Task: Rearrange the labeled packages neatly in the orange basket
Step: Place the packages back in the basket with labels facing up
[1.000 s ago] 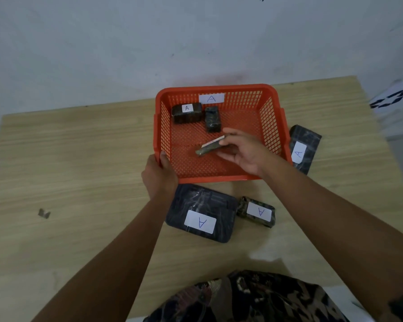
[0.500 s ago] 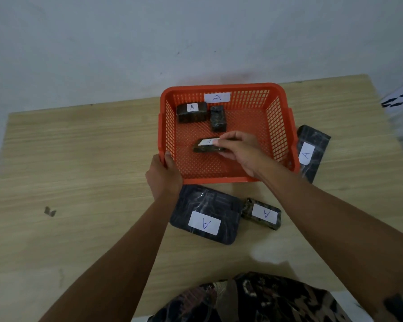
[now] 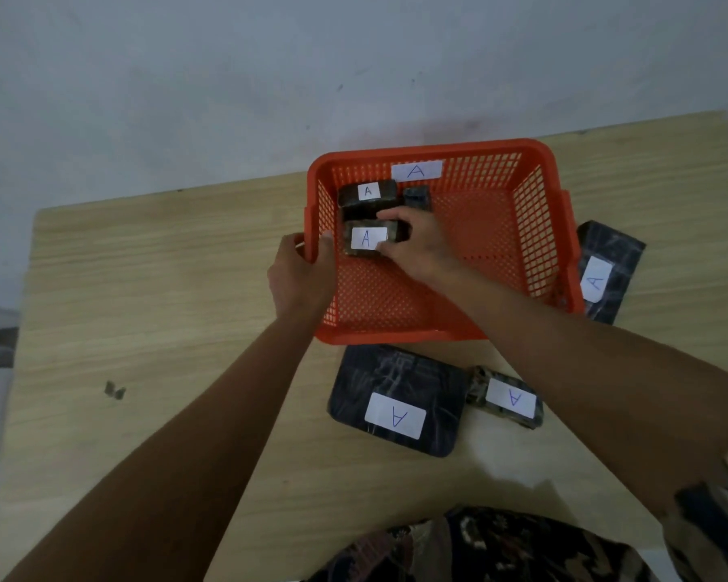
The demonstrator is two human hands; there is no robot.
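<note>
The orange basket [image 3: 539, 228] stands at the back of the wooden table, with an "A" label on its far wall. My left hand [image 3: 301, 275] grips its left rim. My right hand [image 3: 417, 241] reaches inside and holds a small dark package [image 3: 364, 239] with an "A" label, set flat near the left wall. Behind it lie another labeled package [image 3: 366, 195] and a small dark package [image 3: 417, 197]. Outside the basket, a large dark package [image 3: 396, 399] and a small one [image 3: 507, 399] lie in front, and a long one [image 3: 606, 268] lies to the right.
The wooden table [image 3: 165, 287] stretches left of the basket. A small dark scrap [image 3: 114, 390] lies on it at the left. A grey wall rises behind the table. Patterned clothing [image 3: 501, 548] shows at the bottom edge.
My right hand has carried the labeled package from the basket's middle to its left side and turned it flat, label up. My left hand has slid up the left rim.
</note>
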